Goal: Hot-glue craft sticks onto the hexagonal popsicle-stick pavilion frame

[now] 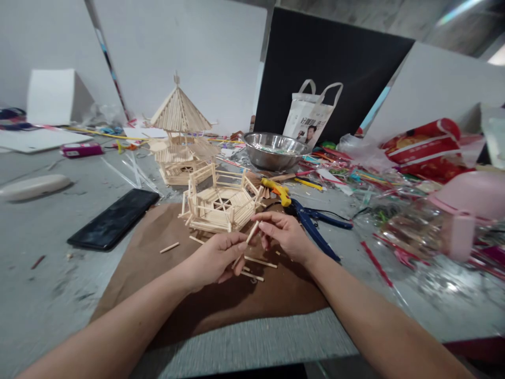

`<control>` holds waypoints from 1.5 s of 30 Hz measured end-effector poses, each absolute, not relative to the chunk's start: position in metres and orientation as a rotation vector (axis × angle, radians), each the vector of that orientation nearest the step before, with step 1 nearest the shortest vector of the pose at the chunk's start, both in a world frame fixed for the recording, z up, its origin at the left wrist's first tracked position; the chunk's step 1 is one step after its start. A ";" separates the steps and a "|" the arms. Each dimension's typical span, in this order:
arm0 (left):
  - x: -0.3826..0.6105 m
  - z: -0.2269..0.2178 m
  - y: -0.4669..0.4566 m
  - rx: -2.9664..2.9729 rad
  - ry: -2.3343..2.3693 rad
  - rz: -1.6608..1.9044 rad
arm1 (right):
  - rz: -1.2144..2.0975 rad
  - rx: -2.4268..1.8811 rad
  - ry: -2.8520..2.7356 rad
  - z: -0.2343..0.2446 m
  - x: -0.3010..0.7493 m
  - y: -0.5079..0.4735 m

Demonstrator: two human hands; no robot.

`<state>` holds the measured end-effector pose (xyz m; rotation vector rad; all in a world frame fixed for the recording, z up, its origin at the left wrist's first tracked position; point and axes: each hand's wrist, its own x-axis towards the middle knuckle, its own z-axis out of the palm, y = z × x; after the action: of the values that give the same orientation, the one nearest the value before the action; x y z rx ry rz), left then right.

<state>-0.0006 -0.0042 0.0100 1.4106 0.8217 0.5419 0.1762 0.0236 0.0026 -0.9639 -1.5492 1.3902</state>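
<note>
My left hand [216,259] and my right hand [284,235] meet above a brown paper sheet [165,273], both pinching one short wooden stick [250,235] between their fingertips. Just beyond them stands a hexagonal stick-built base [221,202] with low railings. A few loose sticks [258,261] lie on the paper under my hands. Farther back is a finished stick pavilion [180,134] with a pointed roof.
A black phone [114,217] lies left of the paper. A yellow glue gun [278,190] and blue-handled pliers [315,223] lie to the right. Behind are a steel bowl [275,150], a white tote bag [311,118], red packets [428,147] and a pink object [473,200].
</note>
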 end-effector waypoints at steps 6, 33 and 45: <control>0.001 0.009 -0.004 1.457 0.854 0.469 | 1.460 -1.007 -1.521 0.003 0.178 0.026; 0.005 -0.005 -0.006 2.228 1.398 0.520 | 0.509 -1.287 -1.992 0.013 0.164 0.009; 0.002 0.006 -0.007 1.924 1.128 0.525 | 0.090 -1.308 -2.330 0.007 0.168 0.013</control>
<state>0.0016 -0.0067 0.0060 1.9236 1.1277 0.5247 0.1681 0.0130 0.0067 -1.3077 -2.3299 0.0897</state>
